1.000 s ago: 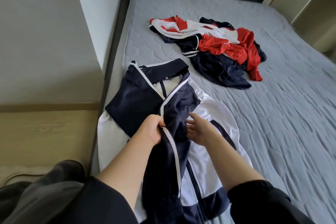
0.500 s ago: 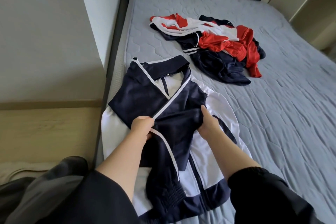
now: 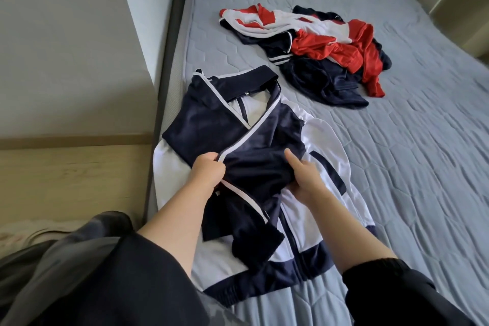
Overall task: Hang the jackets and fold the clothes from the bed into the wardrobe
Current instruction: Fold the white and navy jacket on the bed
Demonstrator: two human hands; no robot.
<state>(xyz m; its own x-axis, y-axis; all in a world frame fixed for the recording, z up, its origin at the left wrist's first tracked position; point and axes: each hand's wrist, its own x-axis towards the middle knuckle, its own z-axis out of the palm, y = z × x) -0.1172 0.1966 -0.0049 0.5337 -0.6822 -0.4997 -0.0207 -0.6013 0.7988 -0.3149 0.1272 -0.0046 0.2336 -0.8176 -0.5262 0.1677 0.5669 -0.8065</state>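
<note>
Navy-and-white jacket (image 3: pixel 264 167) flat on quilted grey bed (image 3: pixel 397 167), near its left edge. Left hand (image 3: pixel 207 173) pinches white-piped sleeve; right hand (image 3: pixel 304 180) grips navy fold. Crumpled red/white/navy pile (image 3: pixel 317 45) farther up bed

We count one navy-and-white zip jacket (image 3: pixel 264 156) spread flat, one tangled heap of red, white and navy clothes (image 3: pixel 315 45) whose separate pieces we cannot tell apart, one grey quilted mattress (image 3: pixel 397 167), and two bare hands: left (image 3: pixel 207 174), right (image 3: pixel 304 180).
</note>
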